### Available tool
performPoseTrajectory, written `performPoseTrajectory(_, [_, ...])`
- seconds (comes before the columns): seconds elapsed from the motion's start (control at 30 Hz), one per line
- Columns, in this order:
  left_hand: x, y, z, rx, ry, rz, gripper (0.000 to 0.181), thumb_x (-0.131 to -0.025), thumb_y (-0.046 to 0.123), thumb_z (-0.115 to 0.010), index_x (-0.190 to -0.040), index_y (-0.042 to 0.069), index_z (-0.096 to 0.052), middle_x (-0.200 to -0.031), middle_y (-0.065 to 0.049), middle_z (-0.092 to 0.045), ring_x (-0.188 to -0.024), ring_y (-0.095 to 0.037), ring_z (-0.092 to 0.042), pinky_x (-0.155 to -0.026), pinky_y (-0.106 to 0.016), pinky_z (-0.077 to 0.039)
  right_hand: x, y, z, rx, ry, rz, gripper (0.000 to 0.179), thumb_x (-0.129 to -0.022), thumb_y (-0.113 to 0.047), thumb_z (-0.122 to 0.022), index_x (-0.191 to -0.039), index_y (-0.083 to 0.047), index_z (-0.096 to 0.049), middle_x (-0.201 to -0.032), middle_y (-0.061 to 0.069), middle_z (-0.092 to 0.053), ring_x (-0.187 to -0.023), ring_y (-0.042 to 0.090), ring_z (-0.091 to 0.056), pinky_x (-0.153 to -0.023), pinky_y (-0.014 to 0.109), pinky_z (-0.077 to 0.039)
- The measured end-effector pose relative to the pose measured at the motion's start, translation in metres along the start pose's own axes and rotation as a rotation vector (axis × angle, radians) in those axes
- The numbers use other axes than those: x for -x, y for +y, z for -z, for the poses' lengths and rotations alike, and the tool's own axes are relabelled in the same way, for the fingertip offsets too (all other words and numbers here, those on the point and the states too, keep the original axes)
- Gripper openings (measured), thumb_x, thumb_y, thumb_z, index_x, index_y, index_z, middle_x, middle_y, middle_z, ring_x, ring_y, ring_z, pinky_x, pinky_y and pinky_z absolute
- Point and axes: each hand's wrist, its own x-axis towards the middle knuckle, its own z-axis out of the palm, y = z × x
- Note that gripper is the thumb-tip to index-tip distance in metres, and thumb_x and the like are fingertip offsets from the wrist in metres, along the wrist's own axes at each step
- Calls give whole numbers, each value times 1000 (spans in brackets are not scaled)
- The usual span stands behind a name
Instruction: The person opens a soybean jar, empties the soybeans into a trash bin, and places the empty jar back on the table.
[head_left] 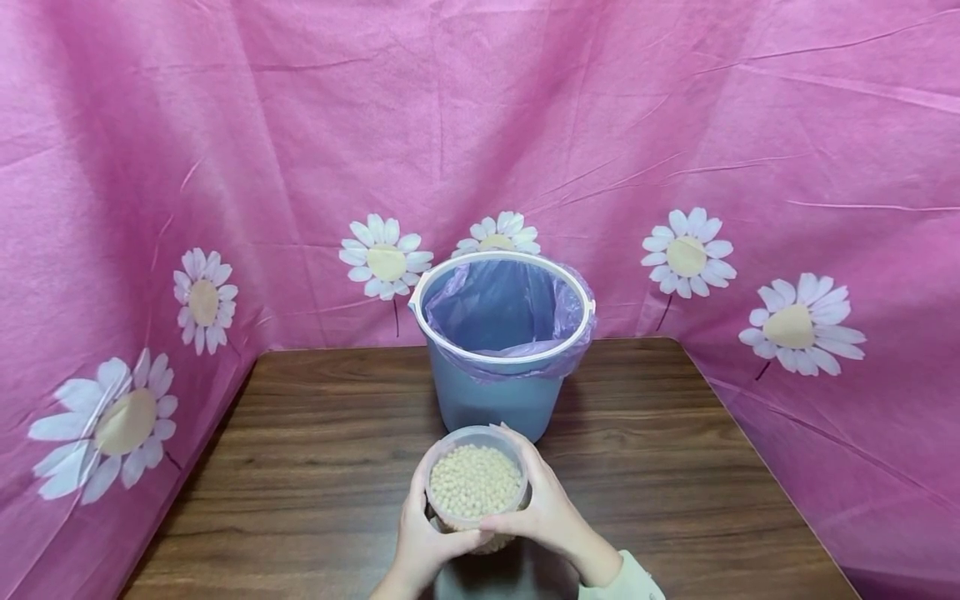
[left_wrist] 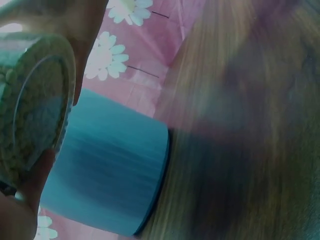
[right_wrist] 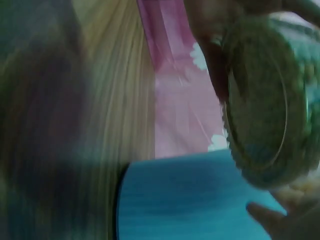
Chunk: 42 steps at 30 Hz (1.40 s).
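You hold the clear container (head_left: 474, 487) of small pale beans low in the centre of the head frame, both hands clamped on it: your left hand (head_left: 422, 533) wraps its left wall and your right hand (head_left: 542, 508) wraps its right wall, fingers curled round the rim. Both wrist views show its underside clear of the wooden table (head_left: 315, 467). The blue bucket (head_left: 498, 367), lined with a purple bag (head_left: 510, 304), stands directly above the container in the frame, near but apart from it. Keep both grips even, so the container stays level; the beans sit close to the rim and a tilt is likely to spill them. When you tip it, bring the rim over the bag opening first, then tilt slowly away from yourself.
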Motion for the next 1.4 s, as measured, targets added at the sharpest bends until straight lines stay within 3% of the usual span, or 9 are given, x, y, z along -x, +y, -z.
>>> performPoseTrajectory(0.17, [-3,1,3,50,-70,-16,111,-55,2,-91,-152,13,-36,-143,-15,-52,-119,-6,-55,-98,-20,-46,-3,7,10,-118,-107,21,105,-67,-31,-90,-153,-13,-33,-155,9,-41,-144,18,-37,-113,34,-32])
performPoseTrajectory(0.27, [-4,2,3,43,-71,-24,112,-56,2,-91,-152,13,-35,-144,-14,-52,-120,-5,-55,-98,-21,-46,-3,11,10,-137,-119,56,103,-73,-39,-86,-154,-9,-30,-154,11,-40,-139,13,-41,-112,34,-36])
performPoseTrajectory(0.43, [-4,4,0,3,28,12,113,-54,7,-94,-151,21,-38,-145,-7,-52,-121,-5,-53,-97,-20,-45,1,14,2,-83,-4,96,96,-80,-39,-82,-153,-5,-29,-155,15,-40,-139,8,-40,-110,50,-36])
performPoseTrajectory(0.63, [-3,5,-7,-106,193,60,119,-52,12,-96,-153,20,-34,-144,-9,-52,-116,-4,-52,-93,-19,-45,7,12,-16,-26,148,103,95,-77,-27,-84,-153,-5,-31,-154,13,-41,-141,7,-39,-112,22,-31])
performPoseTrajectory(0.7, [-3,3,-9,-141,239,42,122,-50,12,-97,-153,18,-33,-145,-11,-51,-117,-3,-52,-92,-17,-44,8,8,-22,-14,168,53,100,-73,-28,-87,-154,-8,-31,-155,10,-39,-142,10,-36,-113,21,-29])
performPoseTrajectory(0.9, [-1,-4,-15,-257,322,-84,125,-45,18,-99,-152,11,-35,-144,-14,-53,-125,4,-46,-99,-7,-33,6,-9,-35,4,201,-151,118,-61,-33,-94,-156,-14,-26,-155,4,-37,-141,23,-39,-113,39,-36])
performPoseTrajectory(1.03, [-1,-7,-16,-276,302,-129,120,-47,17,-98,-151,10,-37,-143,-14,-55,-125,1,-49,-99,-8,-35,2,-15,-36,-8,214,-183,119,-56,-35,-96,-153,-14,-29,-151,3,-42,-133,24,-46,-109,42,-41])
performPoseTrajectory(1.2, [-2,-5,-14,-294,258,-117,119,-47,20,-99,-150,13,-40,-141,-9,-57,-124,-7,-54,-99,-14,-39,-1,-13,-29,1,201,-180,119,-52,-33,-97,-150,-13,-33,-148,4,-45,-130,24,-49,-106,41,-43])
performPoseTrajectory(1.4, [-3,-4,-12,-332,226,-146,120,-44,25,-100,-149,15,-41,-139,-9,-59,-122,-9,-56,-97,-17,-44,-1,-5,-18,69,145,-99,122,-53,-35,-97,-153,-12,-31,-152,6,-45,-130,26,-52,-104,42,-46])
